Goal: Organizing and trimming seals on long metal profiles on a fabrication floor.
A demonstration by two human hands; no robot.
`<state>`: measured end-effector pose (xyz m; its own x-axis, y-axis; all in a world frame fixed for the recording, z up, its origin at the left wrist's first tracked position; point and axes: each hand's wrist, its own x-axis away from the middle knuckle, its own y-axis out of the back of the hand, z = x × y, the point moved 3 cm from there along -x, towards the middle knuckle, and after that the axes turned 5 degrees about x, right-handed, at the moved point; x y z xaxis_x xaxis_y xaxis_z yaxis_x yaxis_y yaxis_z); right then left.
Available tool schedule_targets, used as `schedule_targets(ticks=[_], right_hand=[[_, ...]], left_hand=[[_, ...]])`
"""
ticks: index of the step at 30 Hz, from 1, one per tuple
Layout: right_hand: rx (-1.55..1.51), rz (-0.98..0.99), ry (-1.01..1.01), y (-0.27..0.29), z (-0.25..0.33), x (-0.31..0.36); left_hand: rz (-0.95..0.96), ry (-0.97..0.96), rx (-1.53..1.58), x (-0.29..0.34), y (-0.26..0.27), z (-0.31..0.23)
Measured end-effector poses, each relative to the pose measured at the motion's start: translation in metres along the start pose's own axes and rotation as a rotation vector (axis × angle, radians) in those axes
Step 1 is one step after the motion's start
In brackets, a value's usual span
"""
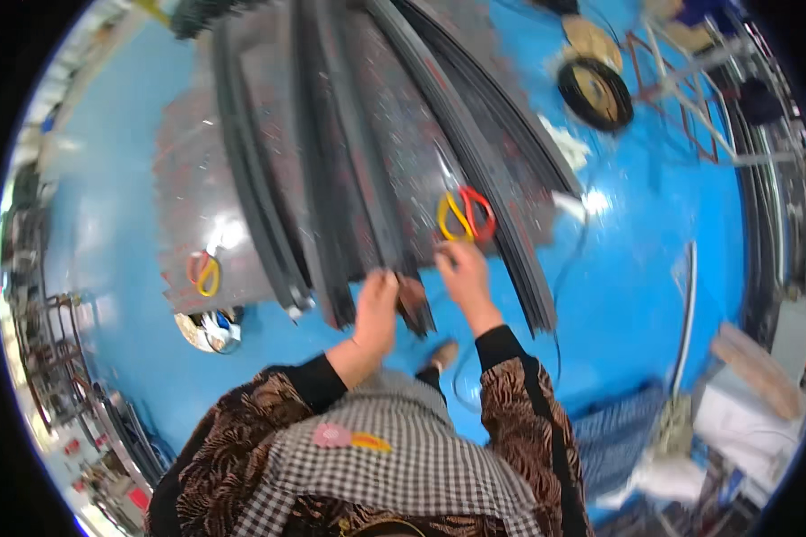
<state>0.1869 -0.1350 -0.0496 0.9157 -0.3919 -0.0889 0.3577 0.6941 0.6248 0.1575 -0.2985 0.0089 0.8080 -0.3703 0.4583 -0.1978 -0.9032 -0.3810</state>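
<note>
So the fingers of the left hand [376, 315] look to be pinching the edge of a long dark strip [358, 152], right by its near end. The fingers of the right hand [466, 277] are half curled just to the right of that end, and honestly can't tell if they've got anything small in them.

The strip runs from the left fingers away across the desk [184, 161], with its near end poking past the desk's front edge. It looks like rubber or soft plastic, so my guess is it's bendy along its length, kinda springy, and hard to break. One strip is probably light enough to lift, but all that length likely drags and flops if it's only held at one end. Smooth faces might slide a bit too, so a pinch on the edge near the tip seems right, plus a second grip a little farther up to stop it twisting.

Heads up: the red-and-yellow scissors [466, 215] lie just beyond the right fingers, blades pointing away. More dark strips [242, 152] lie left of the left fingers.
</note>
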Motion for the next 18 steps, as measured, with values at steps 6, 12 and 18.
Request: schedule_targets(ticks=[6,12,18], right_hand=[[0.806,-0.018,-0.059,-0.013,-0.051,-0.060],[0.175,0.055,-0.403,-0.026,-0.055,-0.018],[-1.007,-0.107,-0.598,0.058,0.035,0.091]], left_hand=[[0.090,0.354,-0.075,0.019,0.011,-0.001],[0.260,0.477,0.060,0.032,0.029,0.012],[0.378,0.271,-0.248,0.053,-0.002,-0.044]])
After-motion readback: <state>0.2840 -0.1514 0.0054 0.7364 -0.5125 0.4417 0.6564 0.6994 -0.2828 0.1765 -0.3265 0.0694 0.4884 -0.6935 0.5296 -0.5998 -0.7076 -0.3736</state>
